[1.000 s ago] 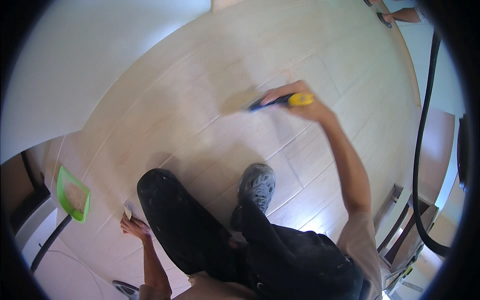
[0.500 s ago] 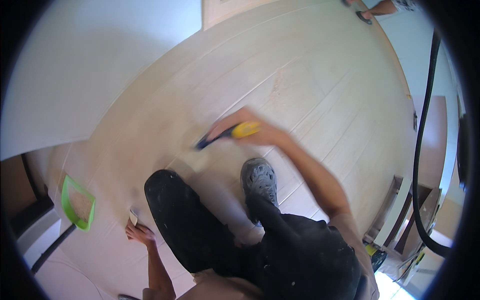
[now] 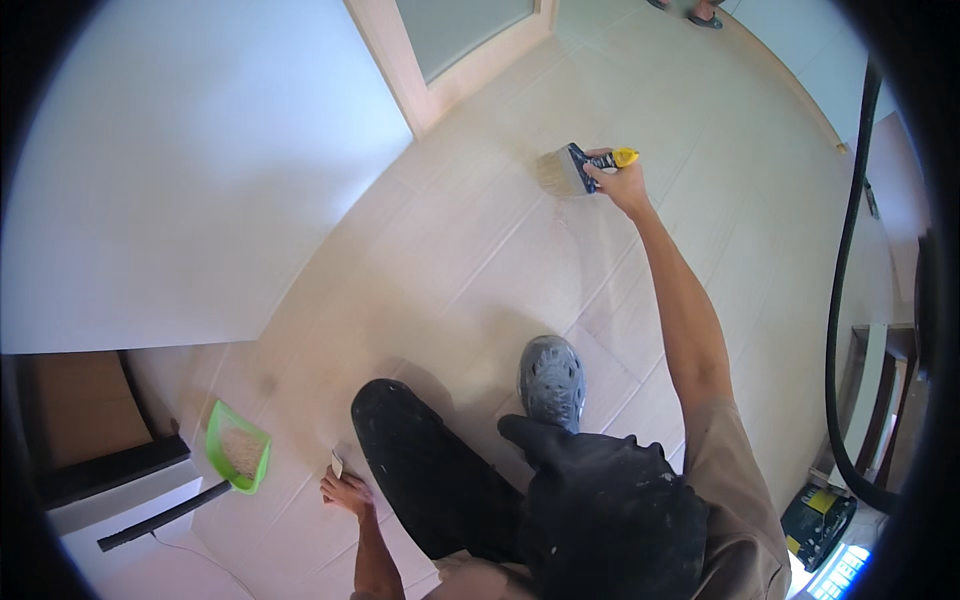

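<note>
Stretched far forward over the tiled floor [image 3: 460,330], my right hand [image 3: 622,186] grips a wide brush [image 3: 581,168] by its dark and yellow handle. The pale bristles point left, their tips at the floor. My left hand [image 3: 346,491], low and to the left, is closed around a small flat scraper [image 3: 337,464]; much of it is hidden by the fingers. Left of that hand a green dustpan [image 3: 262,465] lies on the floor with pale debris in it and a dark handle.
My grey clog [image 3: 552,382] stands between the hands. A white panel [image 3: 200,180] and a wood-framed door [image 3: 430,95] border the left and far side. Another person's sandalled foot [image 3: 706,20] shows at the top. A black hose [image 3: 842,300] hangs at the right.
My right hand has swung the brush forward and right, away from my knees. The view has shifted, so the dustpan and my left hand appear further right; the left still holds the scraper.
</note>
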Available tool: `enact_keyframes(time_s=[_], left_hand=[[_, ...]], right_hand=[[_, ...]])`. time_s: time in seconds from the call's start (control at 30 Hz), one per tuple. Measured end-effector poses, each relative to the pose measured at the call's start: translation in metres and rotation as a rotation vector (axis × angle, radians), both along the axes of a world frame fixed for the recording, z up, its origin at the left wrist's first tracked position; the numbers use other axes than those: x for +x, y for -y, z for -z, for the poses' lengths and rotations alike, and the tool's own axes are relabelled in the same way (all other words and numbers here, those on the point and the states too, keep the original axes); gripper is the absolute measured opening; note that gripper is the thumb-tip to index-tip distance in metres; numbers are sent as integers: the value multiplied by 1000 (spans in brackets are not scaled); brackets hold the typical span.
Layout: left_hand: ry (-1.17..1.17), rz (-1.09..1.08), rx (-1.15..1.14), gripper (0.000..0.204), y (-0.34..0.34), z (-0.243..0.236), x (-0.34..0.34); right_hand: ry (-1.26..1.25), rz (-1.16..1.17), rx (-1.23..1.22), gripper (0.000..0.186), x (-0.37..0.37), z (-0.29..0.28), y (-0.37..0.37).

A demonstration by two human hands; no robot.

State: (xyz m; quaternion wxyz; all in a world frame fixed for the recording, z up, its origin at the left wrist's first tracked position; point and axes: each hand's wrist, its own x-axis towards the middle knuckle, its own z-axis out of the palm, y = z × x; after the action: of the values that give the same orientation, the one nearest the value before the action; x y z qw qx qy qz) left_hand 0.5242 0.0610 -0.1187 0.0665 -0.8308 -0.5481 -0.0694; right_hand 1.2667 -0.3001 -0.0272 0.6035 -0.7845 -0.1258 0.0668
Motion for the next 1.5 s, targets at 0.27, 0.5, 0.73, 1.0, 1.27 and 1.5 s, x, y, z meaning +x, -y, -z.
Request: enact_keyframes(time_s=[0.27, 0.5, 0.73, 1.0, 1.27, 1.5], left_hand=[[301, 321, 212, 39, -57, -86, 188], [303, 540, 124, 37, -37, -126, 347], [553, 714, -1, 23, 32, -116, 384], [624, 766, -80, 17, 67, -116, 412], [688, 606, -12, 16, 35, -100, 383], [722, 655, -41, 22, 38, -97, 389]], right_hand=[[-73, -473, 313, 15, -158, -1, -211], [-188, 42, 302, 14, -52, 60, -191], [-343, 281, 429, 19, -41, 56, -5], [61, -276, 7, 18, -143, -38, -20], [31, -861, 187, 17, -91, -8, -43], [60, -496, -456, 10, 22, -61, 20]])
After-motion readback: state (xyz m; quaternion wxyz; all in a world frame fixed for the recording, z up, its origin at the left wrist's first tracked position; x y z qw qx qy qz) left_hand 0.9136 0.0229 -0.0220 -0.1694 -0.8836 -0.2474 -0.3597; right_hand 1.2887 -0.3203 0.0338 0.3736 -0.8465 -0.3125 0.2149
